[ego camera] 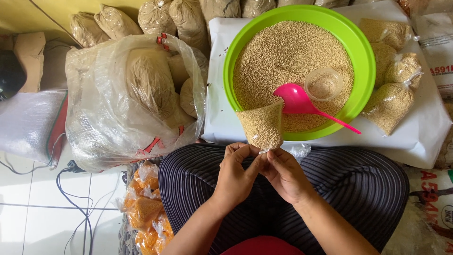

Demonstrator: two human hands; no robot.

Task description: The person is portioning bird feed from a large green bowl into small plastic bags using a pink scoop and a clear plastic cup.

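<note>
— Pinching together at the neck of the small grain bag (262, 126), both grips are clamped on it: the left hand (234, 173) and the right hand (284, 174) meet fingertip to fingertip on the twisted plastic

— And the bag itself?

— It stands up just beyond the grip, a filled cone of pale grain, leaning against the rim of the green basin (362, 71). Behind the grip lies the person's lap in striped cloth

— Which step would you call it?

— Closing the neck, I'd judge. Whether a knot is already formed I cannot tell; the fingers hide the twist

— What does the next move ask for?

— Probably keeping the twist tight so no grain spills, while one grip works the loose plastic tail round

— Anything else near?

— Past the bag, the pink scoop (302, 101) and a clear cup (323, 84) rest on the grain in the basin. Beyond the right grip lie sealed grain packets (389, 104) on the white sack (420, 137); beyond the left grip, a big clear sack of packets (127, 99); beside the left knee, orange grain packets (146, 208)
</note>
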